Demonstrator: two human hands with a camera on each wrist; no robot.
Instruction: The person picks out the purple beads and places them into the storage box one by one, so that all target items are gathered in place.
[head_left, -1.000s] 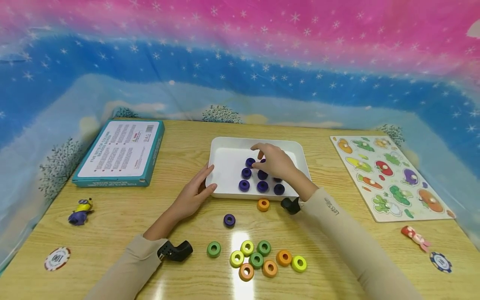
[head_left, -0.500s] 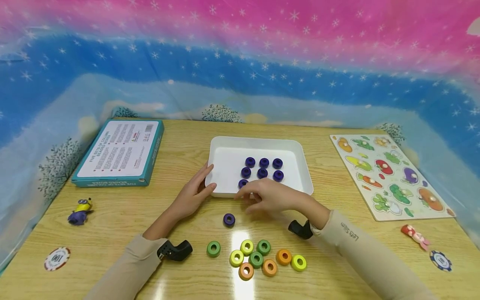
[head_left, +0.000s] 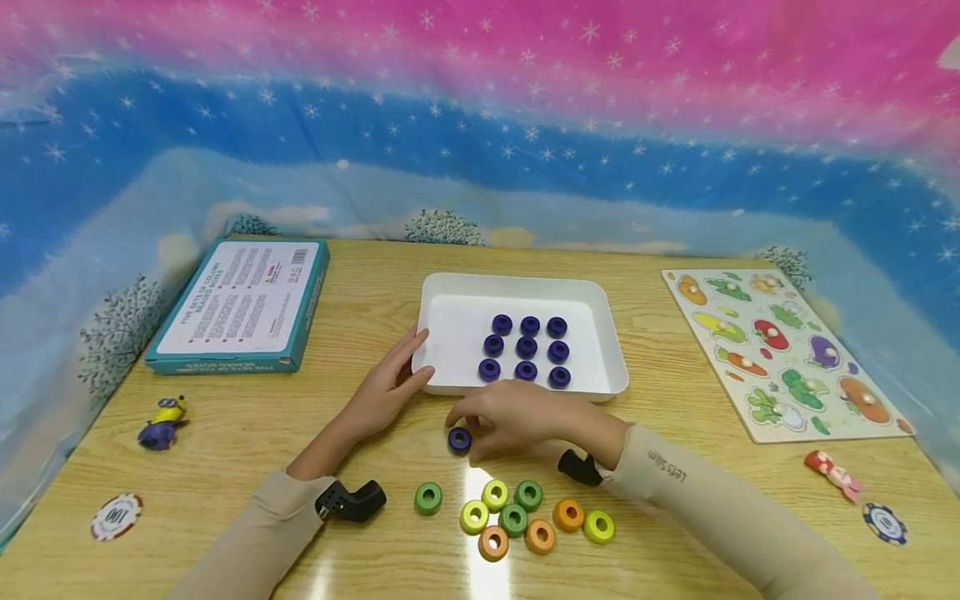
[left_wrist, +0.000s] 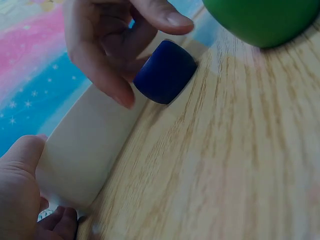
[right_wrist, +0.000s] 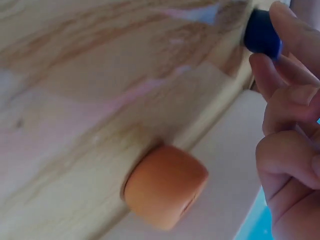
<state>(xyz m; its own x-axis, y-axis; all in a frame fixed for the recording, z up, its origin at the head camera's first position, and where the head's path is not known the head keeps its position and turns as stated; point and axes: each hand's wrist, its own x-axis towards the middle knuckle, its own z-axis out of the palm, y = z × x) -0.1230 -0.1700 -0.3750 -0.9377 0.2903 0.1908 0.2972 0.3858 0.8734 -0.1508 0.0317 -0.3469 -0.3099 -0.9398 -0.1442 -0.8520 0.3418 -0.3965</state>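
Observation:
My left hand (head_left: 384,390) holds the front left corner of a white tray (head_left: 450,333), its thumb on the front wall and fingers on the left side. Several dark purple beads (head_left: 526,347) stand in rows in the tray. On the table in front of it lies another purple bead (head_left: 460,441). My right hand (head_left: 510,417) is around this bead, fingers spread on either side; in the left wrist view a gap shows between the thumb and the bead (left_wrist: 166,72). An orange bead (right_wrist: 165,187) beside the tray is hidden by the right hand in the head view.
Green, yellow and orange beads (head_left: 513,520) lie at the front. A teal box (head_left: 236,300), a minion figure (head_left: 161,423) and a poker chip (head_left: 117,517) are left. At right are a vegetable puzzle board (head_left: 783,354), a small red-and-pink figure (head_left: 834,475) and another chip (head_left: 884,522).
My right hand has come out of the tray, leaving the purple beads there, and moved toward me and left to the loose purple bead. My left hand has stayed at the tray.

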